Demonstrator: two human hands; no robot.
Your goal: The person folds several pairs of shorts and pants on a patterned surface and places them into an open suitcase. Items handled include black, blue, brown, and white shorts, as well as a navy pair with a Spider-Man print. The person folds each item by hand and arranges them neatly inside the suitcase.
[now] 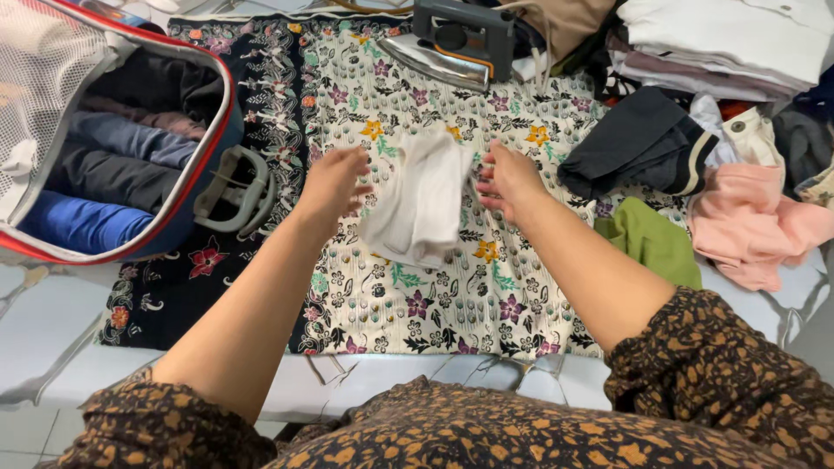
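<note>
A person seen from above, looking down their own two bare forearms, with sleeves of dark cloth printed in orange leaves at the near edge.

The left hand (pixel 332 184) and right hand (pixel 508 180) are raised side by side over the middle of the scene, with a small white cloth (pixel 423 201) between them. The right hand's fingers pinch the cloth's upper right edge. The left hand is loosely curled just beside the cloth's left side; whether it grips or only touches cannot be told. The cloth hangs folded, its long axis running from far to near and tilted slightly left at the near end. Both hands are about equally close to it.

Beneath lies a floral batik sheet (pixel 408 295), cream in the middle with a dark border at left, spread on pale tiled floor (pixel 52 330).

At the far edge of the sheet sits an electric iron (pixel 452 43), grey with a shiny soleplate, pointing left.

To the left is an open suitcase (pixel 130 148) with a red rim and a white mesh lid pocket, packed with rolled clothes in blue, grey and black.

To the right lie loose garments: a black garment (pixel 638 143), a green garment (pixel 651 239) nearer, a pink garment (pixel 751 221) further right, and a stack of folded pale clothes (pixel 721 43) at far right.

No packages, labels or signs can be made out.
</note>
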